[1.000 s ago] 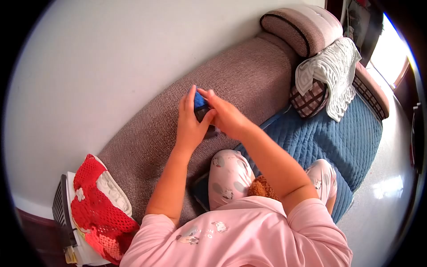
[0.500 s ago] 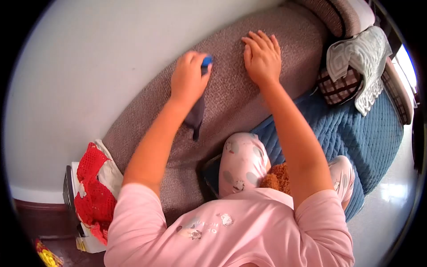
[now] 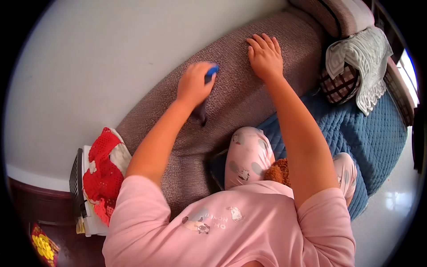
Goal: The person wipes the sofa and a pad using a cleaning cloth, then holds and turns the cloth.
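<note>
My left hand [image 3: 195, 84] is wrapped round a dark tool with a blue end [image 3: 212, 70]. Its blue end shows past my thumb and a dark tapered part [image 3: 201, 116] hangs out below my wrist; the middle is hidden in my grip, so its exact kind is unclear. This hand is at the brown textured sofa backrest [image 3: 231, 91], near its upper edge. Farther right, my right hand [image 3: 267, 58] lies flat on the same backrest with fingers spread, holding nothing.
A blue quilted cover [image 3: 378, 147] lies over the seat under my legs. Something brown and fluffy [image 3: 279, 172] sits between them. To the right, a grey-white patterned cloth [image 3: 362, 58] drapes over a checked cushion [image 3: 340, 84]. Red crocheted fabric [image 3: 104, 178] is at left, beside a pale wall [image 3: 98, 66].
My left hand has slid down the backrest a little, toward me, with the blue-ended tool. My right hand stays flat in nearly the same place. The view has shifted slightly.
</note>
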Demonstrator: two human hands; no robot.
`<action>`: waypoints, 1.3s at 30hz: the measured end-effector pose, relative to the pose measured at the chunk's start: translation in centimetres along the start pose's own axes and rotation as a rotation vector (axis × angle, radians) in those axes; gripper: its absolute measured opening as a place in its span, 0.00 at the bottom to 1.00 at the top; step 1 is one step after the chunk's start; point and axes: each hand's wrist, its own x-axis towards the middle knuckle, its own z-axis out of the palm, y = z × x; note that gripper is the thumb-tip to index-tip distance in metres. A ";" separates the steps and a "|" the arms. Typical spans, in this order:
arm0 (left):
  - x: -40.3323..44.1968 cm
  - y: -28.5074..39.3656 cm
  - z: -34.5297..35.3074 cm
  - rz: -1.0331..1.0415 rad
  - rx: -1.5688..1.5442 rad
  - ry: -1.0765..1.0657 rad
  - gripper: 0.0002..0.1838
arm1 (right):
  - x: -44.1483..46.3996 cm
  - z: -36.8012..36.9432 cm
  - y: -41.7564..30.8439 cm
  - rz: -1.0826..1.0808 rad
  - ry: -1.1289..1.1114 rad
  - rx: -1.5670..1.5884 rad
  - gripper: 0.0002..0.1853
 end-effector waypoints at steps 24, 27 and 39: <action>7.4 -4.1 4.2 -0.408 0.199 0.009 0.17 | -0.4 0.5 0.5 -0.045 0.074 -0.042 0.19; 3.8 -3.9 1.9 -0.298 0.102 -0.103 0.18 | -0.4 0.3 0.6 -0.023 0.036 -0.014 0.20; -5.7 -3.7 -4.8 -0.136 0.111 -0.160 0.13 | -0.3 0.3 0.3 -0.012 0.083 0.033 0.19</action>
